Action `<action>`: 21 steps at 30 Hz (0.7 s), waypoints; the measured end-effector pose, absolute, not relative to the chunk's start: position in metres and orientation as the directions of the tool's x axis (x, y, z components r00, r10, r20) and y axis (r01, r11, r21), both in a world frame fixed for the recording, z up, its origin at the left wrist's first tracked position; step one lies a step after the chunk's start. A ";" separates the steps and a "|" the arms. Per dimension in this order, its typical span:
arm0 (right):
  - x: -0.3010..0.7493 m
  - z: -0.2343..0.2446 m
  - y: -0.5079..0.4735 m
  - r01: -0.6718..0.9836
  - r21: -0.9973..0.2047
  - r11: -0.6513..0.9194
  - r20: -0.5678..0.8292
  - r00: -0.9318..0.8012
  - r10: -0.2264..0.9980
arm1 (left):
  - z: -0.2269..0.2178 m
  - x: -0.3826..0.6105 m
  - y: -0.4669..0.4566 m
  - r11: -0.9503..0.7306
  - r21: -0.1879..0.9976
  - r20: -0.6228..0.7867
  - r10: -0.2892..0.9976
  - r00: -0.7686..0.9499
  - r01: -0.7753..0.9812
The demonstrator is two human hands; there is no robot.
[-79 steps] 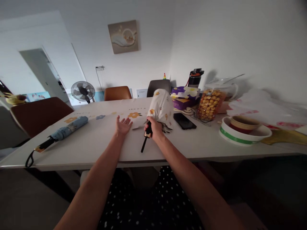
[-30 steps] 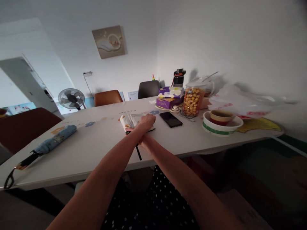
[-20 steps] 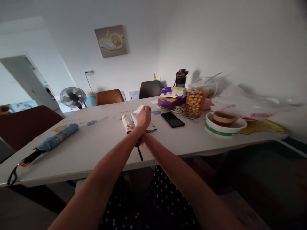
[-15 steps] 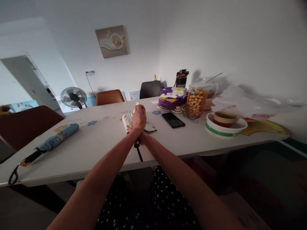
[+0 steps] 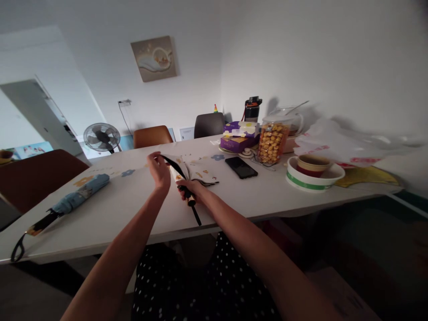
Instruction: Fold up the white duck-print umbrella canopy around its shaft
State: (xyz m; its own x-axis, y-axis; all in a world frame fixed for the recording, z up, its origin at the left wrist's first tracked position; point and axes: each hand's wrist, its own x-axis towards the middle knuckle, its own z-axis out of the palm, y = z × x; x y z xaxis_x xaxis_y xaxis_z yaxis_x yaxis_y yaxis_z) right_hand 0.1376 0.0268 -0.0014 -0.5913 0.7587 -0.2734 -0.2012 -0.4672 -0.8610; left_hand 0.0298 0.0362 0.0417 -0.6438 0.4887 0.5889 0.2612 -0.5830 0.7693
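A folded white umbrella (image 5: pixel 202 174) with small printed figures lies loosely gathered on the table, its dark handle toward me and a black strap hanging near the front edge. My right hand (image 5: pixel 194 189) is closed around it where the cloth meets the handle. Left of it, my left hand (image 5: pixel 159 171) holds the edge of one cloth panel, drawn out to the left so its black underside shows. The fingertips are partly hidden behind that panel. On the left of the table rests a second, blue umbrella (image 5: pixel 80 194), rolled up, untouched by either hand.
Right of the hands lie a black phone (image 5: pixel 241 167) and purple boxes (image 5: pixel 236 141). Behind stand a snack jar (image 5: pixel 274 140) and a dark bottle (image 5: pixel 252 110). A white bowl with a green band (image 5: pixel 309 185) holds a paper cup, near a plastic bag (image 5: pixel 337 142).
My left hand has moved from above the umbrella to its left side, pulling a panel outward. The wrists no longer cross. My right hand stays at the handle end.
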 end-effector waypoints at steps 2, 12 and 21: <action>0.138 -0.001 0.026 -0.219 -0.861 -0.460 -0.262 -0.584 0.768 | 0.032 0.012 0.030 -0.567 0.766 0.595 0.445 -0.670 0.303; 0.146 -0.003 0.030 -0.255 -0.847 -0.467 -0.223 -0.627 0.747 | 0.001 -0.006 0.013 -0.549 0.827 0.430 0.479 -0.765 0.121; 0.143 -0.007 0.034 -0.294 -0.840 -0.456 -0.218 -0.586 0.780 | 0.002 -0.010 0.010 -0.612 0.767 0.507 0.392 -0.768 0.194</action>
State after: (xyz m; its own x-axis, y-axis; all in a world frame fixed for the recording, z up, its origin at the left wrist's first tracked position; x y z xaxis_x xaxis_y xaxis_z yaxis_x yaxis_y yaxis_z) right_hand 0.1434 0.0340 -0.0066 -0.5863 0.7802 -0.2183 -0.2938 -0.4559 -0.8401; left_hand -0.0101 0.0096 0.0023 -0.7677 0.3918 0.5071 0.1944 -0.6117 0.7669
